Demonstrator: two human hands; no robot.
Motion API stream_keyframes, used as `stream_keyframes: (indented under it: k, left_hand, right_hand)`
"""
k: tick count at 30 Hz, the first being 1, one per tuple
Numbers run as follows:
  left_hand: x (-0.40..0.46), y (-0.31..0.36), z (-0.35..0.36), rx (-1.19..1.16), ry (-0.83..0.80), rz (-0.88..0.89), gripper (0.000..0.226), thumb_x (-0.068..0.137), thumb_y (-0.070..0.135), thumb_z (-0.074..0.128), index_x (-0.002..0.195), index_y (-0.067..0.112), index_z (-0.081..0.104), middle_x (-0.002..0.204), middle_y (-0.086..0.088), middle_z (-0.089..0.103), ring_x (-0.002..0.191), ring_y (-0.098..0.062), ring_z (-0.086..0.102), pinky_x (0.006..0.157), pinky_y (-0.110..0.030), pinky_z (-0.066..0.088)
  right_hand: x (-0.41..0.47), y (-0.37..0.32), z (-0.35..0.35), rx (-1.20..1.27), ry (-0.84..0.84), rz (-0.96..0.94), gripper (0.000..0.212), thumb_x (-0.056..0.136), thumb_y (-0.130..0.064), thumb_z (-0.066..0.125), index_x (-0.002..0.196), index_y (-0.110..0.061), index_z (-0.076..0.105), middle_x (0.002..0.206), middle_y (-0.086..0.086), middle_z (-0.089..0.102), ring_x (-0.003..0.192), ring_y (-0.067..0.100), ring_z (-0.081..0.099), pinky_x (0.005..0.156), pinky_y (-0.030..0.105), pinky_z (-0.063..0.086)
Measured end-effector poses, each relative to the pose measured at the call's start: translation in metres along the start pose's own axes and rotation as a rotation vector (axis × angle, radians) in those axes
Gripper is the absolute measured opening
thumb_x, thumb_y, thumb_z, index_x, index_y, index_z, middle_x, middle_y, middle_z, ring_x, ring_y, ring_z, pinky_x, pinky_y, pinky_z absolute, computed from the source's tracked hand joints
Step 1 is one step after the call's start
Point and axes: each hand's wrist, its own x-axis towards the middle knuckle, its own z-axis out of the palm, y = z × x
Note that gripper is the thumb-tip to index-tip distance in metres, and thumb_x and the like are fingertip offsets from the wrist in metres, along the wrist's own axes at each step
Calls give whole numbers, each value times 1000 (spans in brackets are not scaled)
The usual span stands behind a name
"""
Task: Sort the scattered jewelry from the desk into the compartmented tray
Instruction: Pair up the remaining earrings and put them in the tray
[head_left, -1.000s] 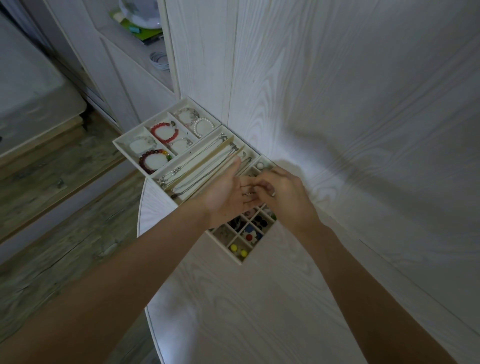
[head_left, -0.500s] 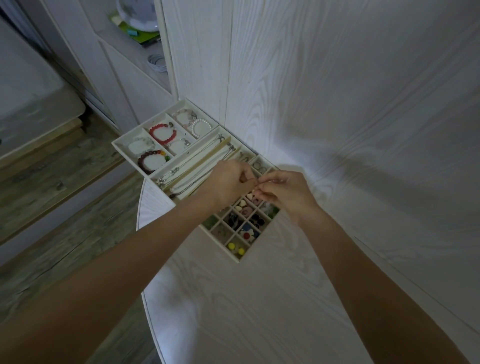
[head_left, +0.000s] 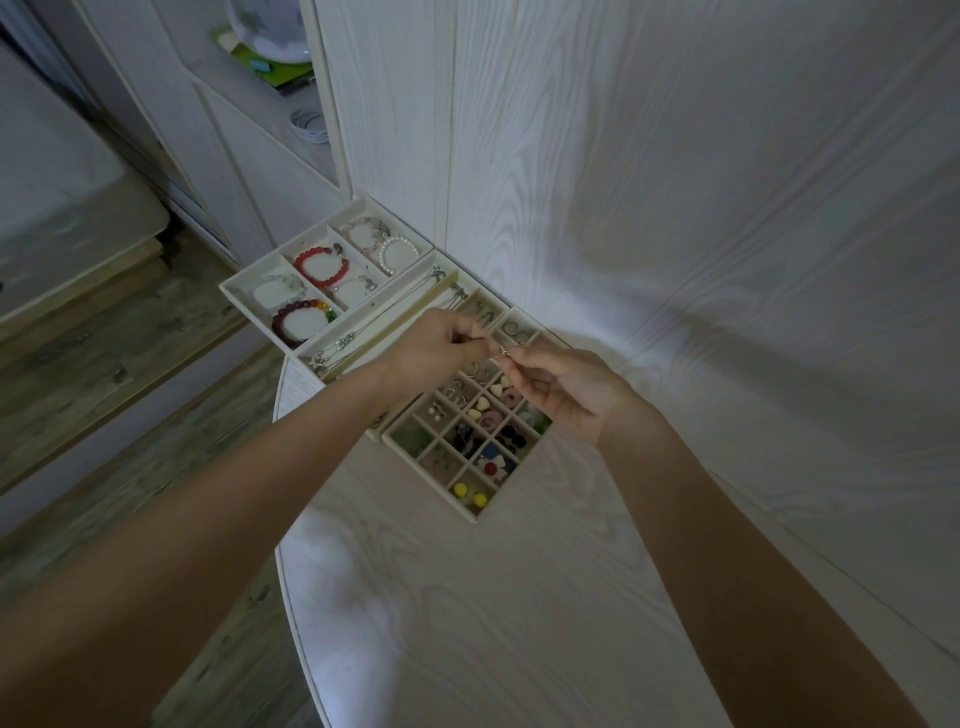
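Note:
A cream compartmented tray (head_left: 470, 514) lies at the far left of the white desk (head_left: 519, 623). Its small cells hold earrings, among them a yellow pair (head_left: 470, 493). Long slots hold thin necklaces (head_left: 358, 332), and the far section holds bead bracelets, one of them red (head_left: 321, 267). My left hand (head_left: 441, 348) and my right hand (head_left: 561, 387) meet above the small cells. Both pinch one tiny silver piece (head_left: 501, 353) between their fingertips. Too small to tell what it is.
The desk's rounded left edge (head_left: 285, 545) drops to a wood floor (head_left: 104, 415). A white panelled wall (head_left: 675, 208) rises right behind the tray. A shelf niche (head_left: 280, 67) at the upper left holds a green item and white rings.
Both hands have lifted slightly and shifted toward the tray's far end. More of the small earring cells show below them. The fingertips stay pinched together on the small piece.

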Motion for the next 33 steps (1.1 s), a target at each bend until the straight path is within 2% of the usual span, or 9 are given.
stream_keyframes:
  k: [3,5,8,11,14,21,25,29,33]
  left_hand:
    - [-1,1,0,-38,-12,-46,14,90,12,60,94,2,69,91,-18,69,80,-9,62,76,-13,47]
    - [-1,2,2,-60,-15,-70,15,90,9,59,95,-2,68,67,1,68,58,8,56,61,-3,41]
    - [1,1,6,-55,-12,-119,14,91,10,58,94,0,68,43,16,53,40,8,47,47,1,35]
    - [8,-8,8,49,-9,-128,17,92,23,58,91,8,66,49,2,37,41,-7,34,51,-12,36]
    - [14,-23,10,206,40,-182,22,95,26,53,85,10,65,62,-5,51,60,-16,45,63,-24,38]
    - [18,-33,12,475,118,-140,26,96,21,52,116,8,62,76,-1,57,50,-2,43,42,-11,34]
    - [23,-33,13,482,137,-140,38,95,19,53,132,11,50,85,-7,57,61,-10,50,58,-19,43]
    - [23,-34,13,475,140,-139,38,95,17,53,131,11,51,102,-16,63,54,-4,45,47,-13,38]
    - [21,-32,12,483,126,-127,38,95,16,52,133,10,50,107,-17,64,56,-7,47,48,-14,38]
  right_hand:
    - [5,5,-4,-144,49,-99,17,83,0,65,100,3,67,83,10,73,70,11,70,60,16,54]
    - [8,7,-5,-286,84,-187,17,85,-2,64,101,2,66,83,11,71,69,11,70,61,16,54]
    - [12,7,-6,-538,90,-326,7,88,-3,60,90,-3,67,80,8,67,65,10,65,63,16,55]
    - [21,6,-15,-789,135,-436,11,91,-4,57,83,-11,62,76,4,64,65,11,63,65,23,55]
    - [34,6,-33,-1089,256,-522,11,93,-5,54,85,-10,59,79,2,61,67,15,63,66,27,57]
    - [67,27,-63,-1469,376,-678,12,94,-14,53,83,-11,58,82,4,59,71,14,56,61,17,42]
    - [75,32,-61,-1561,360,-784,6,89,-14,61,89,-10,65,89,6,60,77,19,57,68,26,49]
    - [77,30,-58,-1691,340,-879,4,85,-10,65,86,-6,67,84,9,62,73,23,58,66,31,50]
    - [81,32,-54,-1767,377,-948,9,71,-4,77,74,-5,68,70,9,62,57,21,57,55,21,40]
